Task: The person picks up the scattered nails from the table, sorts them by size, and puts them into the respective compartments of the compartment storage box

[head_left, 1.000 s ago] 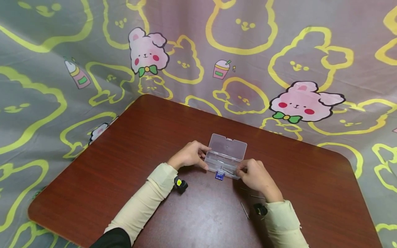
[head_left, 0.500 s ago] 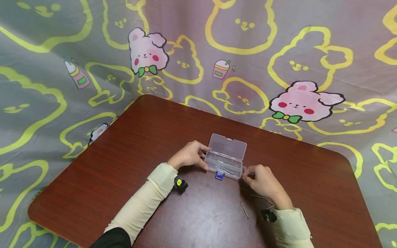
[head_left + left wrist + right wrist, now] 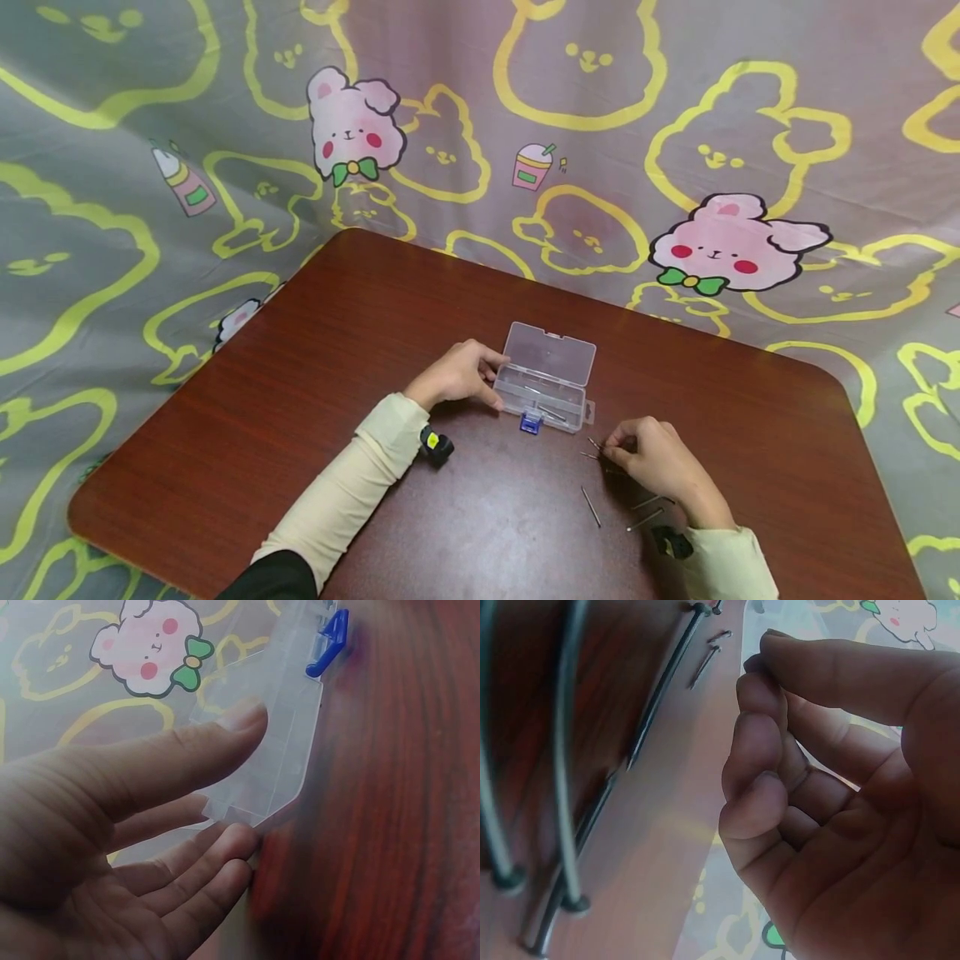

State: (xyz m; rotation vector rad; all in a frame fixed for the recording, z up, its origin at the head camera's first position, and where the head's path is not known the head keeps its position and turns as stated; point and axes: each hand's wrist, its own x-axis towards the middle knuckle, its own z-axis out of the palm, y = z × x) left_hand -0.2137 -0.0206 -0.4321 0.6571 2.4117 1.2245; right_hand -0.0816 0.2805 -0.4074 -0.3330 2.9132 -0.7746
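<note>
A small clear plastic box (image 3: 512, 400) stands with its lid (image 3: 551, 354) raised and its blue latch (image 3: 530, 422) at the front. Nails (image 3: 552, 413) lie in its compartments. My left hand (image 3: 457, 373) holds the box's left end between thumb and fingers; the box's end wall (image 3: 289, 750) shows up close in the left wrist view. Right of the box, my right hand (image 3: 660, 457) is low over the table, fingers curled and thumb near the index fingertip. A nail (image 3: 595, 443) lies by those fingertips. In the right wrist view, nothing shows between thumb and fingers.
Several loose nails lie on the brown table (image 3: 420, 283), including one nail (image 3: 591, 507) in front and another nail (image 3: 646, 519) beneath the right wrist. A patterned curtain (image 3: 465, 125) hangs behind the table's back and left edges.
My right hand has left the box's right end and moved right and toward me, to the loose nails, uncovering the box's hanging tab. My left hand and the box stay put.
</note>
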